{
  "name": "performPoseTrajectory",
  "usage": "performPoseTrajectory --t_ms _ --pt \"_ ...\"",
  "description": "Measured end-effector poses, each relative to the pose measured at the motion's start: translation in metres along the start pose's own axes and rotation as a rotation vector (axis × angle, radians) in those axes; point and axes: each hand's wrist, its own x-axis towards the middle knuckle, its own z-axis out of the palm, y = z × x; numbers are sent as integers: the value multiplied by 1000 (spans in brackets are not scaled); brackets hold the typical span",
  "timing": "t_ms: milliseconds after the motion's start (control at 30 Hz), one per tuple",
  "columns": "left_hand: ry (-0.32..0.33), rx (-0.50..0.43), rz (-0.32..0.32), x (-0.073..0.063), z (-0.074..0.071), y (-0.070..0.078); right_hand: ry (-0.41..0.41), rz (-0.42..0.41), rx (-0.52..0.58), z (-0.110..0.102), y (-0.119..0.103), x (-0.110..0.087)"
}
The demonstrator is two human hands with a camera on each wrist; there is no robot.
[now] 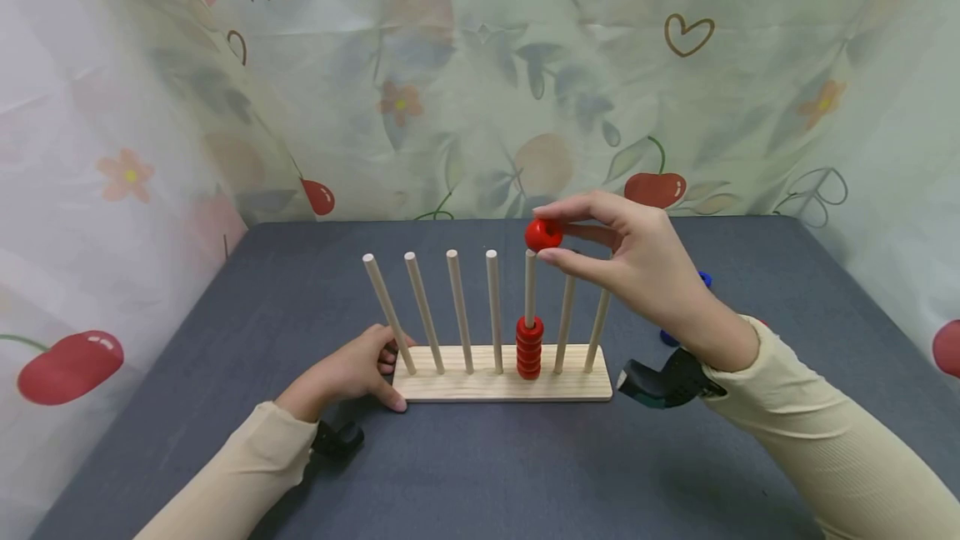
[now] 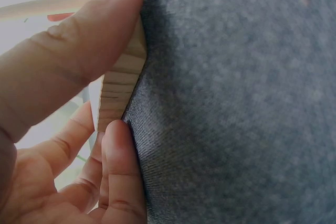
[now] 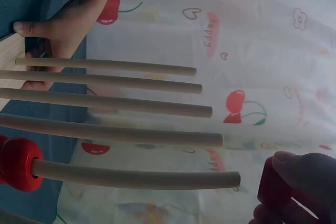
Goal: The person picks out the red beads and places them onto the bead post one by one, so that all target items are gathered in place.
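A wooden peg rack (image 1: 457,390) stands upright, with several tall pegs on a flat base. My left hand (image 1: 354,369) grips the base's left end, thumb at the front and fingers behind; the left wrist view shows the base's end (image 2: 116,93) between them. Between thumb and fingertips, my right hand (image 1: 637,244) pinches a red bead (image 1: 542,235) at the top of the fifth peg from the left. In the right wrist view this held bead (image 3: 274,184) is just off the peg's tip. Several red beads (image 1: 529,348) are stacked low on that peg.
A blue bead (image 1: 705,278) and another blue piece (image 1: 668,338) lie on the dark table (image 1: 480,473) at right, partly hidden by my right arm. The right hand covers the tops of the two rightmost pegs. A patterned cloth (image 1: 480,107) hangs behind.
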Motion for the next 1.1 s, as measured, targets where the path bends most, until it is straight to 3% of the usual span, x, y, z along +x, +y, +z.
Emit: performPoseTrajectory --t_ms 533,1100 --pt "4 -2 1 -1 -1 1 -82 -47 -131 1 2 3" --pt "-13 5 34 2 -1 -2 -165 -18 -218 -1 2 6"
